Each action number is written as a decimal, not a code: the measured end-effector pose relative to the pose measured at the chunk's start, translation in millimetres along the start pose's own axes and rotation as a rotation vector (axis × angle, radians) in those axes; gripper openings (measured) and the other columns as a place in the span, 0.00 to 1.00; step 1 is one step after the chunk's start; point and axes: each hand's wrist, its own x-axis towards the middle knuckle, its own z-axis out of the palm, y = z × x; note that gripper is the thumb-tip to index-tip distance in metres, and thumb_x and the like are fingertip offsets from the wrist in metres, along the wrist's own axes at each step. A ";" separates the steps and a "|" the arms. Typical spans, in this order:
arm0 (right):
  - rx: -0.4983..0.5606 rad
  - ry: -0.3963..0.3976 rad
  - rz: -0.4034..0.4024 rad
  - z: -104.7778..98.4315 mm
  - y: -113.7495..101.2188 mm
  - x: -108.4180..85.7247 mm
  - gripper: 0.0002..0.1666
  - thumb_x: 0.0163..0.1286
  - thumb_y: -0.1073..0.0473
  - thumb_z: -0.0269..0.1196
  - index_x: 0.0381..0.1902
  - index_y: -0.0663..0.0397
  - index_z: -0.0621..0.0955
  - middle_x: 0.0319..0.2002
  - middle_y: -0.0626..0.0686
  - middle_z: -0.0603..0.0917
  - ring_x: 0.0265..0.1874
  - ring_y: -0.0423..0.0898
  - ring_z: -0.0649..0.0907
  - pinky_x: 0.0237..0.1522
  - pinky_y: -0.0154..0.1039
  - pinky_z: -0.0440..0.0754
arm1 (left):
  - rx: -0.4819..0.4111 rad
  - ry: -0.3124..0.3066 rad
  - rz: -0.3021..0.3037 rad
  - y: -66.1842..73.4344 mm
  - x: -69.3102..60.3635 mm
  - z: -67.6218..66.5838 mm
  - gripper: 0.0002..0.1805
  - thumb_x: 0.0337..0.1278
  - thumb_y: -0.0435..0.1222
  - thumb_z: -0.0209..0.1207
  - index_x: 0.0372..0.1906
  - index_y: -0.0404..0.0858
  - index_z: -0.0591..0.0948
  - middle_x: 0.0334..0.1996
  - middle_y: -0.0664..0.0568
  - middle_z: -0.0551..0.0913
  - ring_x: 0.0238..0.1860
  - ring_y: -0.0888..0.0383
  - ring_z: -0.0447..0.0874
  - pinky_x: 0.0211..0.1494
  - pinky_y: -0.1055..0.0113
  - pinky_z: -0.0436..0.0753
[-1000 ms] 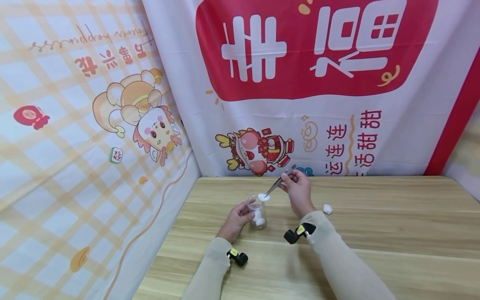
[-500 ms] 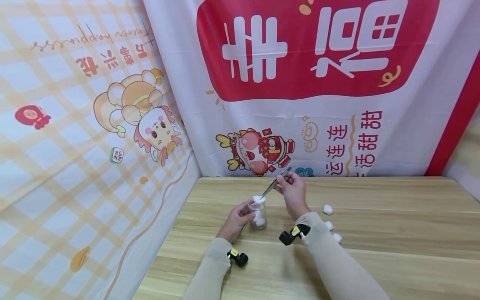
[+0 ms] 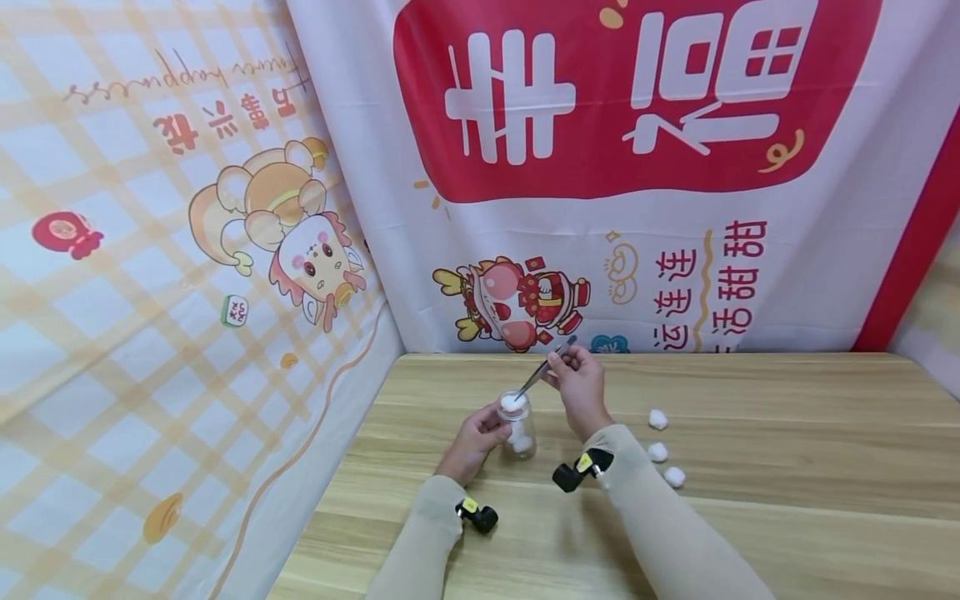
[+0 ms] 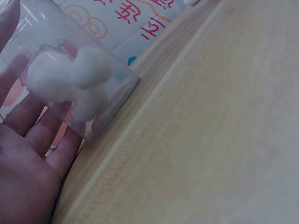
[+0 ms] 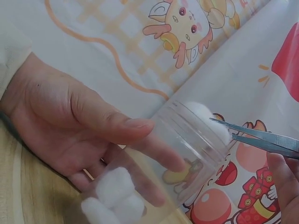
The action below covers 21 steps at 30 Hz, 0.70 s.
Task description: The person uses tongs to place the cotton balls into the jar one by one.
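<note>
A clear jar (image 3: 523,433) stands on the table with my left hand (image 3: 474,440) gripping its side by thumb and fingers. Several white cotton balls (image 4: 51,77) lie in its lower part, seen through the wall in the left wrist view. My right hand (image 3: 581,385) pinches metal tweezers (image 3: 537,377) above the jar. At the jar's mouth sits another cotton ball (image 5: 205,119), partly inside the rim, with the tips of the tweezers (image 5: 261,136) at it in the right wrist view.
To the right of my right hand, three loose cotton balls lie in a rough column: a far one (image 3: 657,419), a middle one (image 3: 657,452) and a near one (image 3: 674,477). Printed cloths hang behind the wooden table (image 3: 787,433) and along its left side.
My right hand has moved left and slightly down, bringing the tweezers and cotton ball from beside the rim into the jar's mouth. Two loose cotton balls have come out from behind the right sleeve.
</note>
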 end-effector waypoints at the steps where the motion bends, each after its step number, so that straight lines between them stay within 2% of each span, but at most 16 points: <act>1: -0.002 0.002 0.001 0.3 0.5 0.0 0.09 0.71 0.63 0.60 0.47 0.59 0.76 0.45 0.59 0.76 0.47 0.52 0.81 0.44 0.39 0.84 | -0.001 0.002 0.000 0.3 -0.1 0.1 0.28 0.64 0.33 0.61 0.68 0.36 0.71 0.60 0.44 0.77 0.60 0.51 0.74 0.64 0.61 0.72; 9: -0.009 -0.001 -0.018 -0.9 2.9 -0.7 0.10 0.72 0.65 0.59 0.49 0.61 0.75 0.45 0.59 0.76 0.46 0.52 0.81 0.44 0.39 0.84 | -0.015 0.007 -0.001 0.9 0.1 0.8 0.30 0.62 0.35 0.63 0.68 0.34 0.70 0.58 0.43 0.78 0.59 0.52 0.75 0.62 0.63 0.73; 14: -0.020 0.002 -0.020 -2.1 3.5 -1.7 0.11 0.72 0.65 0.59 0.50 0.61 0.75 0.45 0.60 0.76 0.46 0.52 0.81 0.44 0.39 0.84 | -0.043 0.012 0.007 0.6 -0.1 1.3 0.29 0.62 0.33 0.63 0.67 0.32 0.70 0.58 0.42 0.78 0.58 0.53 0.75 0.61 0.63 0.74; 21: -0.020 -0.003 -0.022 -2.5 5.0 -1.3 0.11 0.72 0.65 0.59 0.50 0.61 0.75 0.45 0.60 0.76 0.47 0.52 0.80 0.44 0.39 0.84 | -0.038 0.002 0.032 0.2 -1.0 1.6 0.28 0.64 0.29 0.60 0.68 0.34 0.69 0.60 0.43 0.77 0.58 0.54 0.76 0.61 0.65 0.73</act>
